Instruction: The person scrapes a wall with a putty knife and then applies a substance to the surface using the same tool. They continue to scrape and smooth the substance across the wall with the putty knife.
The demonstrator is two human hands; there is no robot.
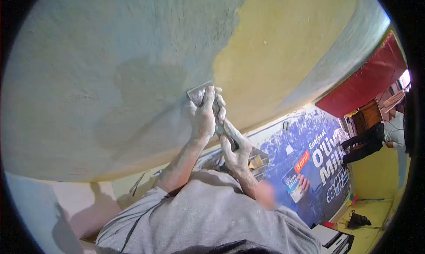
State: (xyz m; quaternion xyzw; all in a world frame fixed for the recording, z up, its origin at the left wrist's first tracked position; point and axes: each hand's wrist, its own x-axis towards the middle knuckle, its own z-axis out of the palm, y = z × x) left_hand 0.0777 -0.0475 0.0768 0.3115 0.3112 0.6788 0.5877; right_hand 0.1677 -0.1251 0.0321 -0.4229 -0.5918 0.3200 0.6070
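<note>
Shirt (239,201): grey, soft, creased cloth, filling the lower middle of the view.
Open room: broad stretch of bare wall (102,46) above and to the left of the scraper (195,94); more to the upper right, across the yellow paint (274,55).
Edges: ragged paint border just right of the blade; lower wall margin curving behind the forearms, near the blue banner (274,150).
Left hand (203,119): whitened with dust, grasping the scraper near its blade, one finger laid straight towards the blade.
Right hand (237,152): equally dusty, closed around the handle, lower down and just beside the left; cannot tell which hand some of the middle fingertips belong to.
Scraper position: between both hands, tilted, flat blade at the wall; touching or barely off, cannot tell.
Wall texture: grey-blue, streaked and bumpy on the left; yellow and smoother on the right.
Banner surface: flat sheet with whitish smears, printed "Entrasol", "O'live Milk" and "Baru!".
Red panel (363,79): flat, broad, slanting at the upper right.
Other person (372,139): dark trousers, pale top, well apart at the far right.
Dark tray (264,158): angular, partly hidden behind the right hand and forearm; tan piece inside, otherwise unclear.
Black bag (358,219): slumped, contents hidden.
</note>
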